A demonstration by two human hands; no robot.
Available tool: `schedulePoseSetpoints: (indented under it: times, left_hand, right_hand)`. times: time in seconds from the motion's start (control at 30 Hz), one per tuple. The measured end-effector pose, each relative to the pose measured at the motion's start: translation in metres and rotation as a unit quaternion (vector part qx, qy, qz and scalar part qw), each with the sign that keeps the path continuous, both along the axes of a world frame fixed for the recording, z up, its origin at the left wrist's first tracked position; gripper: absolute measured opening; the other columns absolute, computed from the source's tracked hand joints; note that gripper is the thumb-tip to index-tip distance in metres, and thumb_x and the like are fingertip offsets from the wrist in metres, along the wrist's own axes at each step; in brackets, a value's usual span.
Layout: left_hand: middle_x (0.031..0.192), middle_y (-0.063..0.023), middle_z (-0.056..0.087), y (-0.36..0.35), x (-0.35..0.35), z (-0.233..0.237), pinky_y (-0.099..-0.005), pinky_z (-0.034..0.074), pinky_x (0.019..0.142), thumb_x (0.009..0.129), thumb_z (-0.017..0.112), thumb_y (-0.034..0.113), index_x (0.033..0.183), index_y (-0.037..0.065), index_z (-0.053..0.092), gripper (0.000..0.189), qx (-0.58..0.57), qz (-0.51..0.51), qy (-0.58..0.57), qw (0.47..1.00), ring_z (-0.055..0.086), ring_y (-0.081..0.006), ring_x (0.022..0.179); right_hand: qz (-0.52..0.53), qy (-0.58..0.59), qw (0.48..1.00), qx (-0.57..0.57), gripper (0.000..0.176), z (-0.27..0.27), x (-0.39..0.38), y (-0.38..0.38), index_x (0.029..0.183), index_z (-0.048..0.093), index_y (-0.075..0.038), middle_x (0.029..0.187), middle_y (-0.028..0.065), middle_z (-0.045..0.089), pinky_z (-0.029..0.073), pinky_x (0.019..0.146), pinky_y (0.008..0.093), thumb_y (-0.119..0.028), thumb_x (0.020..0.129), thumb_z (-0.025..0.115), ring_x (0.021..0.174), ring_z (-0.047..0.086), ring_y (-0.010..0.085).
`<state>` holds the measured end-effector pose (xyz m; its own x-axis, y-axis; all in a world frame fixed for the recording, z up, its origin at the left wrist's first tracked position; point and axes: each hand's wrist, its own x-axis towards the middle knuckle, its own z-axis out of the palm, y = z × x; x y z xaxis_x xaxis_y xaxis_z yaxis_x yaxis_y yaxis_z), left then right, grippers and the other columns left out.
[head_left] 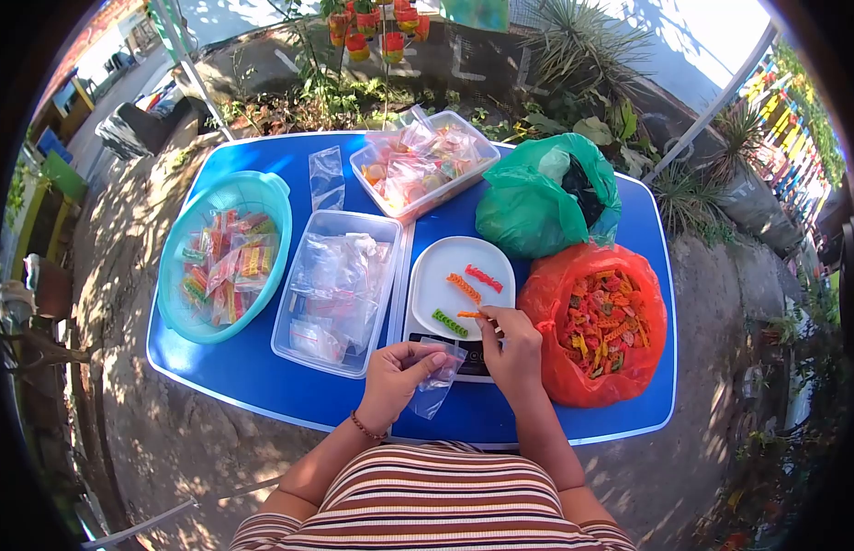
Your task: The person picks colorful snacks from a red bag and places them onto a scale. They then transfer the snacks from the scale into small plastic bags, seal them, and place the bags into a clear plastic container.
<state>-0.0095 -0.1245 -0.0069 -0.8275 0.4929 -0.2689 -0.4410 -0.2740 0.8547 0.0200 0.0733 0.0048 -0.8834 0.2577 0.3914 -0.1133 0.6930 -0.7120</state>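
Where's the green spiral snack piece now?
Head view: the green spiral snack piece lies near-left on the white square tray, just left of the right hand, beyond the clear plastic bag in the left hand.

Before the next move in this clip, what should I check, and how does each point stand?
1. Left hand holds the small clear bag: ok.
2. Bag mouth open: cannot tell.
3. Right hand reaches the orange piece on the white tray: ok; firm pinch: cannot tell.
4. Green piece and red piece lie inside the tray: ok.
5. Red bag open beside the right hand: ok.
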Motion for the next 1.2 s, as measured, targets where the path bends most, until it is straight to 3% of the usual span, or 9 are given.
schedulePoseSetpoints:
  times: [0.03,0.23,0.43,0.63,0.73,0.83,0.97,1.07,1.2]
  left_hand:
    - [0.102,-0.0182,0.077,0.000,0.000,0.000,-0.0315,0.063,0.082,0.094,0.075,0.008,0.107,-0.005,0.071,0.019,-0.013,0.001,0.019,1.000,0.076,-0.0200,0.090]
    - [0.101,-0.0157,0.077,0.004,0.000,-0.001,-0.0270,0.062,0.081,0.090,0.079,0.004,0.107,-0.006,0.071,0.021,-0.024,-0.011,0.097,0.995,0.075,-0.0158,0.091]
    - [0.099,-0.0121,0.077,0.006,-0.003,0.006,-0.0249,0.061,0.083,0.089,0.081,0.006,0.109,-0.005,0.073,0.025,-0.057,-0.091,0.137,0.985,0.074,-0.0133,0.092]
    - [0.099,-0.0091,0.077,0.002,-0.001,0.009,-0.0240,0.059,0.080,0.095,0.076,0.011,0.111,-0.005,0.075,0.023,-0.070,-0.116,0.098,0.986,0.071,-0.0094,0.086]
    - [0.100,-0.0087,0.077,-0.002,-0.002,0.004,-0.0239,0.059,0.079,0.098,0.072,0.013,0.113,-0.005,0.074,0.024,-0.098,-0.091,0.100,0.986,0.071,-0.0090,0.084]
    - [0.100,-0.0093,0.077,0.002,0.002,0.001,-0.0238,0.059,0.078,0.100,0.070,0.014,0.117,-0.005,0.072,0.025,-0.073,-0.047,0.083,0.993,0.071,-0.0095,0.084]
    - [0.101,-0.0114,0.077,0.004,0.004,0.000,-0.0249,0.059,0.077,0.099,0.071,0.012,0.118,-0.005,0.072,0.026,-0.023,-0.019,0.069,0.997,0.073,-0.0119,0.086]
    - [0.101,-0.0136,0.078,0.000,0.003,0.001,-0.0272,0.060,0.079,0.096,0.073,0.007,0.115,-0.005,0.072,0.022,-0.024,-0.011,0.082,0.996,0.074,-0.0149,0.088]
    - [0.100,-0.0154,0.078,-0.003,0.001,-0.001,-0.0274,0.060,0.079,0.093,0.076,0.005,0.112,-0.005,0.071,0.022,-0.024,-0.005,0.096,0.995,0.075,-0.0163,0.088]
  right_hand:
    - [0.018,0.008,0.998,-0.058,0.017,0.007,0.004,0.001,0.104,0.075,0.002,0.094,0.0137,0.071,0.055,0.072,0.0333,0.001,0.087,0.074,0.082,0.069,0.0254]
    - [0.109,0.017,0.991,-0.078,0.028,0.033,0.027,0.011,0.110,0.077,-0.003,0.093,0.0121,0.070,0.057,0.073,0.0329,0.008,0.085,0.072,0.083,0.071,0.0255]
    - [0.140,-0.031,0.984,-0.108,0.018,0.036,0.029,0.015,0.099,0.077,-0.001,0.092,0.0105,0.071,0.055,0.072,0.0307,0.006,0.082,0.076,0.082,0.071,0.0228]
    - [0.236,-0.049,0.970,-0.022,0.014,0.030,0.022,0.018,0.101,0.075,-0.001,0.099,0.0108,0.067,0.052,0.081,0.0374,-0.004,0.088,0.073,0.096,0.064,0.0281]
    - [0.166,-0.053,0.971,-0.162,0.014,0.016,0.011,0.017,0.101,0.078,-0.005,0.106,0.0110,0.067,0.051,0.085,0.0366,-0.007,0.088,0.074,0.098,0.062,0.0266]
    - [0.040,-0.022,0.995,0.085,0.019,0.007,0.000,0.003,0.103,0.080,-0.007,0.109,0.0111,0.066,0.051,0.084,0.0392,-0.007,0.085,0.076,0.097,0.060,0.0284]
    - [0.061,-0.010,0.995,0.083,0.017,-0.009,-0.004,-0.002,0.099,0.077,-0.005,0.110,0.0081,0.067,0.053,0.081,0.0406,-0.007,0.082,0.075,0.097,0.060,0.0284]
    - [0.062,0.001,0.993,0.100,0.013,-0.007,-0.005,-0.002,0.098,0.073,-0.003,0.102,0.0075,0.069,0.053,0.079,0.0405,-0.005,0.085,0.074,0.091,0.062,0.0284]
    - [0.068,-0.038,0.988,-0.132,0.009,0.006,0.008,0.001,0.098,0.069,0.000,0.093,0.0099,0.070,0.054,0.074,0.0341,0.003,0.090,0.069,0.082,0.067,0.0253]
